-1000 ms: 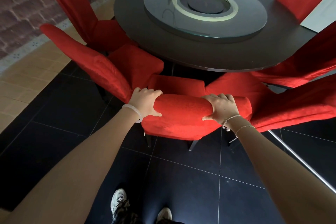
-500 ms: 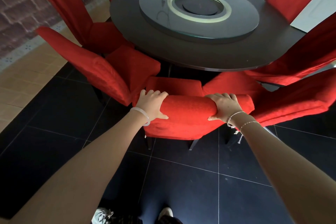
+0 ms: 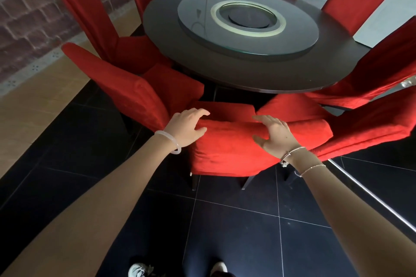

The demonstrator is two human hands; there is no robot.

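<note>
A chair with a red fabric cover (image 3: 229, 153) stands right in front of me, its seat tucked toward the round dark table (image 3: 225, 69). My left hand (image 3: 185, 127) lies at the left end of the chair's backrest top, fingers stretched out and lifted, thumb against the back face. My right hand (image 3: 278, 136) rests on the backrest's middle-right with straight, spread fingers. Neither hand grips the fabric. Both wrists wear bracelets.
Several more red-covered chairs ring the table; one (image 3: 126, 87) presses close on the left and two (image 3: 369, 126) overlap on the right. A glass turntable (image 3: 202, 29) lies on the table. A brick wall (image 3: 27, 22) is left, a metal rail (image 3: 371, 195) right, and black floor tiles (image 3: 236, 231) lie below.
Both hands gripped the backrest top before; now their fingers have straightened and loosened. The chair sits a little closer to the table, and my view has tilted upward.
</note>
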